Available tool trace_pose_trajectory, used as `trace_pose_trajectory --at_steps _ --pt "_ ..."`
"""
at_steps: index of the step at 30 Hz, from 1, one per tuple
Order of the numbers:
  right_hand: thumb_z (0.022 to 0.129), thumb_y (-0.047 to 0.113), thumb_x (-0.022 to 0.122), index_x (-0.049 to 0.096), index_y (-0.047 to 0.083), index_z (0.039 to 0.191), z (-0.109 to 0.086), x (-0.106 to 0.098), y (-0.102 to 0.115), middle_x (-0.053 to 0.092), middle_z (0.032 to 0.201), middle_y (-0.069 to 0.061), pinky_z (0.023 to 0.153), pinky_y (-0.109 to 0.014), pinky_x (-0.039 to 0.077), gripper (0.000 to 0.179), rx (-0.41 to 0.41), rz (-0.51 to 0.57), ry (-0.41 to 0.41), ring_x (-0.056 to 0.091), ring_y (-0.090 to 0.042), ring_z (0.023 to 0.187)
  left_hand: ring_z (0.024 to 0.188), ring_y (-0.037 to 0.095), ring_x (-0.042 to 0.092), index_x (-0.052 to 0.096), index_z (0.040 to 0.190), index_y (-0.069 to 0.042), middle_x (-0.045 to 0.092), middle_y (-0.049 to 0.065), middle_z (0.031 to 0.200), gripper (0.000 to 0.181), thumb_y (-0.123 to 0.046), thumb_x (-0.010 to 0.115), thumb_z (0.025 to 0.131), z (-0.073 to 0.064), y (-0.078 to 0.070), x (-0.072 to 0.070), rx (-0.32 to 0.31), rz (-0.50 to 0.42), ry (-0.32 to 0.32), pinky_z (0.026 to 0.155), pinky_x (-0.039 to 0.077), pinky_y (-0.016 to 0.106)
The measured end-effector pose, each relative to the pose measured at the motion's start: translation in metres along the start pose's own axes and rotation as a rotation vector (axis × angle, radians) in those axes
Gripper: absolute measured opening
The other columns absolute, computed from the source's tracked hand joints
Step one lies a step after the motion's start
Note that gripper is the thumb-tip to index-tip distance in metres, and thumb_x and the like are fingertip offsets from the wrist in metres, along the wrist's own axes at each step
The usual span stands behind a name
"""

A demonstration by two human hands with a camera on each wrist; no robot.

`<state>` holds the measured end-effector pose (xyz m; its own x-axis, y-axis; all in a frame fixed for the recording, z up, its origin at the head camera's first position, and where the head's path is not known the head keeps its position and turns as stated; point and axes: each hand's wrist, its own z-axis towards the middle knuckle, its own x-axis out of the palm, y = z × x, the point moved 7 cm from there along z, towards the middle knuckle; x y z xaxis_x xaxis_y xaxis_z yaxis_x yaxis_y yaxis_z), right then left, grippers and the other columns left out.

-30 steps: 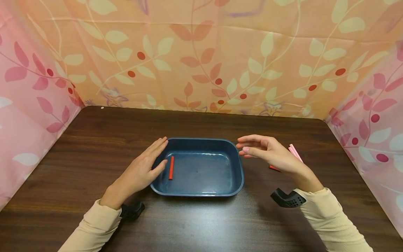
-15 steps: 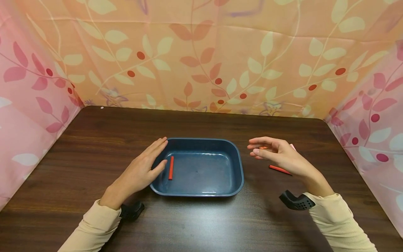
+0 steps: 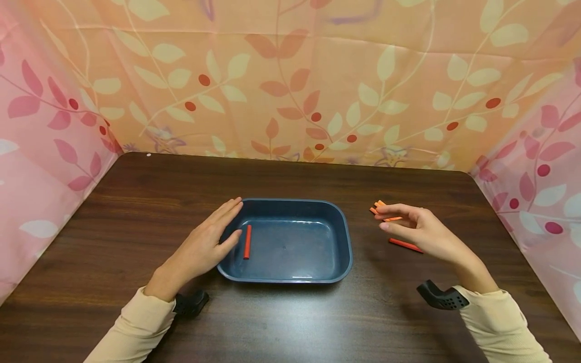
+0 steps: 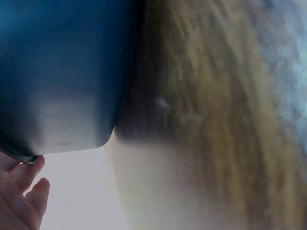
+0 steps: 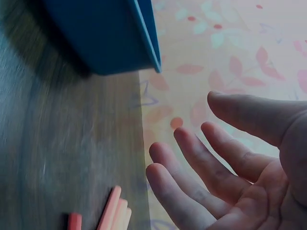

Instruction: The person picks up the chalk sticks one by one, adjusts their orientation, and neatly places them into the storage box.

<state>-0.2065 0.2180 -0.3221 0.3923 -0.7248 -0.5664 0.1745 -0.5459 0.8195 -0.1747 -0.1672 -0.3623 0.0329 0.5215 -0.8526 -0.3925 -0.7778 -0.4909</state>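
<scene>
A blue plastic tray [image 3: 295, 252] stands on the dark wooden table, with one red stick [image 3: 247, 242] lying inside near its left end. My left hand [image 3: 204, 244] rests on the tray's left rim, fingers straight; in the left wrist view its fingertips [image 4: 39, 194] show at the edge of the tray [image 4: 62, 81]. To the right of the tray, my right hand [image 3: 422, 229] hovers with relaxed fingers and nothing in them. Several orange sticks [image 3: 380, 204] lie beyond its fingertips, partly covered by the hand. Another red stick [image 3: 405, 245] lies below the palm.
Floral cloth [image 3: 290, 91] hangs behind the table and along both sides. In the right wrist view, the tray's outer wall [image 5: 105, 38] rises from the table, with a red stick [image 5: 74, 222] and paler sticks [image 5: 112, 211] at the bottom. A black strap mount [image 3: 442, 296] sits on the right wrist.
My right hand has moved right and slightly nearer, away from the tray. Orange sticks have come into view by its fingertips, while pink ones are now hidden behind it. The left hand stays put.
</scene>
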Motion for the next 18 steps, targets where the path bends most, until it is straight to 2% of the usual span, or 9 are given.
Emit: trace_pose_trajectory --at_steps 2,3,4,7,9,11,14,16,18 --pt "0.096 0.021 0.066 0.060 0.008 0.132 -0.002 -0.003 -0.002 0.067 0.128 -0.005 0.083 -0.019 0.055 0.039 0.003 -0.036 -0.013 0.065 0.006 0.106 0.151 0.033 0.026 0.033 0.155 -0.006 0.028 0.010 0.164 0.065 -0.021 0.061 0.098 0.000 0.000 0.000 0.004 0.001 -0.002 0.117 0.029 0.059" --pt "0.096 0.021 0.066 0.060 0.007 0.132 -0.003 -0.004 -0.003 0.067 0.128 -0.012 0.093 -0.021 0.052 0.039 0.008 -0.040 -0.014 0.065 0.007 0.105 0.151 0.033 0.026 0.033 0.155 -0.007 0.028 0.010 0.164 0.065 -0.021 0.061 0.098 0.000 0.000 0.000 0.004 0.001 -0.003 0.117 0.030 0.058" --pt "0.096 0.021 0.067 0.061 0.007 0.131 -0.003 -0.004 -0.005 0.066 0.128 -0.016 0.093 -0.022 0.052 0.039 0.010 -0.060 -0.015 0.064 0.009 0.104 0.151 0.033 0.026 0.033 0.155 -0.007 0.028 0.010 0.164 0.065 -0.021 0.060 0.098 0.000 0.000 0.000 0.005 0.000 -0.004 0.117 0.030 0.058" --pt "0.095 0.020 0.067 0.061 0.004 0.130 -0.005 -0.005 -0.009 0.066 0.125 -0.024 0.123 -0.043 0.023 0.039 0.003 -0.072 -0.008 0.065 0.011 0.100 0.151 0.032 0.026 0.032 0.155 -0.008 0.028 0.009 0.164 0.065 -0.021 0.060 0.098 0.000 0.000 0.001 0.003 -0.005 -0.002 0.117 0.030 0.058" --pt "0.094 0.018 0.069 0.061 0.002 0.128 -0.005 -0.006 -0.012 0.067 0.121 -0.026 0.122 -0.060 0.001 0.039 -0.011 -0.075 -0.003 0.066 0.010 0.097 0.152 0.032 0.026 0.032 0.156 -0.008 0.028 0.009 0.164 0.065 -0.021 0.060 0.098 0.000 0.001 0.000 0.002 -0.007 -0.003 0.117 0.030 0.058" --pt "0.092 0.017 0.070 0.062 0.000 0.126 -0.006 -0.007 -0.015 0.069 0.116 -0.026 0.119 -0.066 -0.005 0.038 -0.025 -0.094 -0.004 0.067 0.008 0.094 0.152 0.031 0.026 0.032 0.155 -0.008 0.028 0.010 0.163 0.065 -0.021 0.060 0.098 0.000 0.001 0.000 0.005 -0.007 -0.008 0.117 0.030 0.057" --pt "0.092 0.017 0.070 0.063 0.001 0.126 -0.007 -0.007 -0.021 0.071 0.115 -0.021 0.119 -0.041 0.030 0.038 -0.008 -0.155 -0.001 0.066 0.008 0.094 0.152 0.031 0.026 0.033 0.155 -0.007 0.028 0.010 0.164 0.064 -0.020 0.060 0.098 0.000 0.001 0.001 0.009 -0.007 -0.013 0.117 0.031 0.058" --pt "0.093 0.018 0.070 0.064 0.002 0.126 -0.008 -0.008 -0.025 0.072 0.115 -0.019 0.098 -0.024 0.049 0.038 0.008 -0.193 0.004 0.065 0.009 0.095 0.152 0.031 0.026 0.032 0.155 -0.007 0.028 0.009 0.164 0.065 -0.020 0.060 0.098 0.000 0.001 0.001 0.008 -0.009 -0.009 0.117 0.030 0.058" --pt "0.093 0.020 0.070 0.064 0.002 0.126 -0.009 -0.008 -0.029 0.072 0.115 -0.017 0.074 -0.015 0.051 0.037 0.022 -0.219 0.014 0.064 0.009 0.095 0.152 0.032 0.025 0.032 0.155 -0.008 0.027 0.008 0.164 0.065 -0.020 0.060 0.099 0.000 0.002 0.001 0.005 -0.013 -0.003 0.117 0.029 0.058"
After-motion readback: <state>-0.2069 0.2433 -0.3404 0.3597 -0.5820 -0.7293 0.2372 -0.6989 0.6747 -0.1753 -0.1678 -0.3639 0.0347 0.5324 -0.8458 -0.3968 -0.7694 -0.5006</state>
